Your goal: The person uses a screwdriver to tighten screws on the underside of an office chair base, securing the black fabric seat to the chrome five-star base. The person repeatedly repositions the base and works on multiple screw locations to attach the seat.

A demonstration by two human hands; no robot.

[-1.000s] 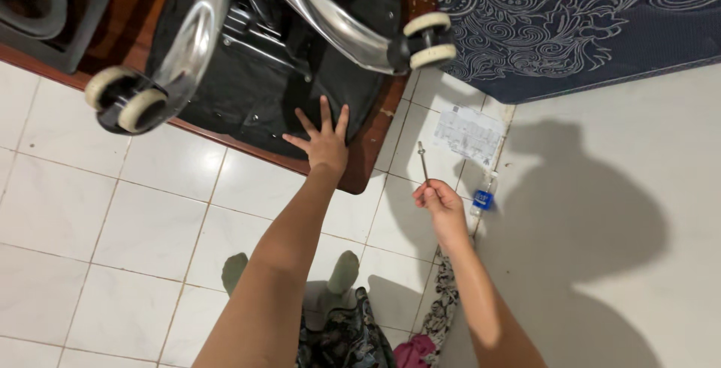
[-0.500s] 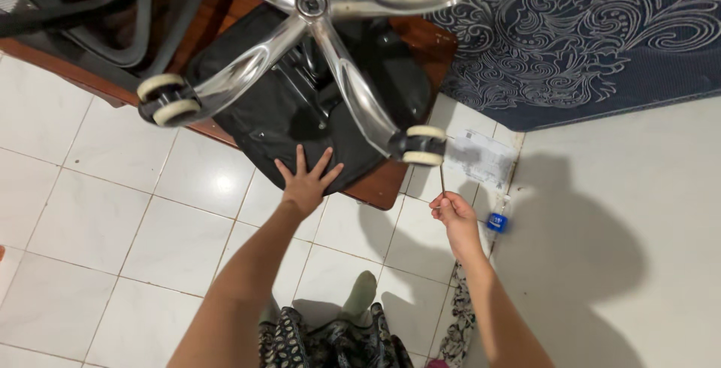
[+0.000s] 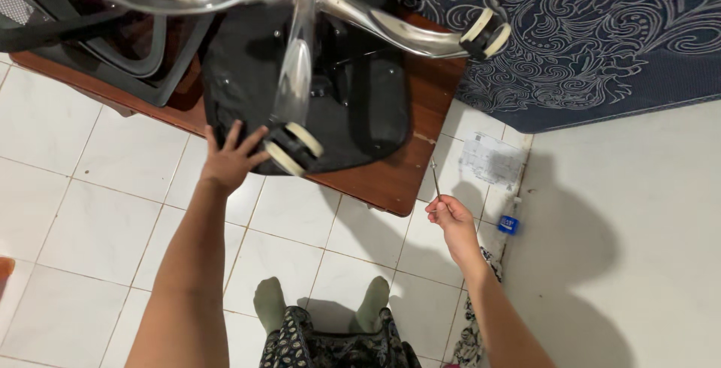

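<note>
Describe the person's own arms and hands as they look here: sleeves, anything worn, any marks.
Both arms are bare along all that shows, with no sleeves in view. The left hand and the right hand wear no gloves; no rings, watch or bracelet can be seen on the fingers or wrists. No marks stand out. Each forearm runs long and straight from the bottom edge.

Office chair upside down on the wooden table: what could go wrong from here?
The chair lies near the table edge, steadied only by the left hand; it might slide off toward the feet. The thin metal tool pinched in the right hand could slip.
</note>
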